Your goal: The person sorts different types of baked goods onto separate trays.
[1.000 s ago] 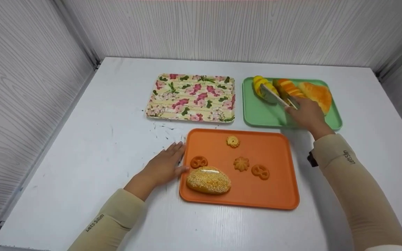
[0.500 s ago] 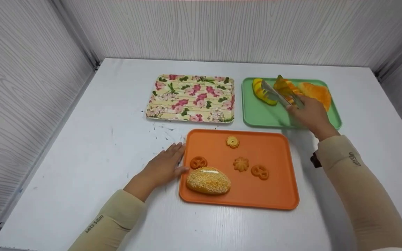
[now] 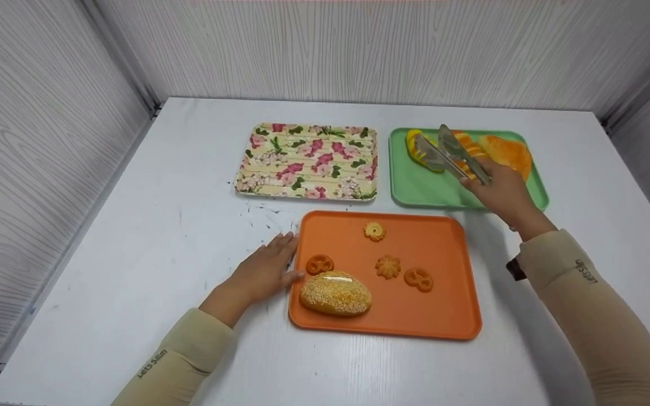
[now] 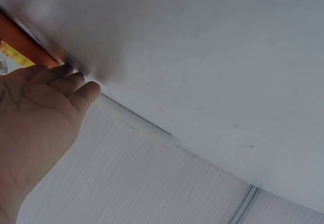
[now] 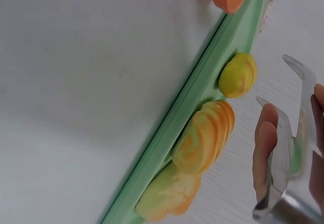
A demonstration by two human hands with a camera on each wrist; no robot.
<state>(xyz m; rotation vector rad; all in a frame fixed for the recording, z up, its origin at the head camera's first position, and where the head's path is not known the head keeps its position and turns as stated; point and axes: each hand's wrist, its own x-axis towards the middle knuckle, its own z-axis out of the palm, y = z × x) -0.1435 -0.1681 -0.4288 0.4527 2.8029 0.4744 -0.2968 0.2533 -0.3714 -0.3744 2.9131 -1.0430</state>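
Observation:
My right hand [image 3: 500, 192] grips a pair of metal tongs [image 5: 288, 148] over the green tray [image 3: 424, 192]. The tongs' arms are spread, with nothing seen between their tips. Below them on that tray lie a yellow bread roll [image 5: 238, 75], an orange-striped bread [image 5: 205, 135] and a golden bread [image 3: 508, 155]. My left hand [image 3: 263, 270] lies with fingers extended at the left edge of the orange tray [image 3: 415, 321]. Beside its thumb are a sesame-topped loaf [image 3: 336, 293] and a pretzel-shaped cookie [image 3: 320, 264].
A floral tray [image 3: 308, 160] lies left of the green one. On the orange tray are also a ring cookie [image 3: 374, 231], a flower-shaped cookie [image 3: 387, 267] and another pretzel cookie [image 3: 418, 279]. Wood-grain panels [image 3: 359, 51] stand around the white table [image 3: 133, 225].
The tongs have lifted off the breads and their arms have spread wider. My right hand has shifted slightly toward me and to the right. My left hand has stayed in place.

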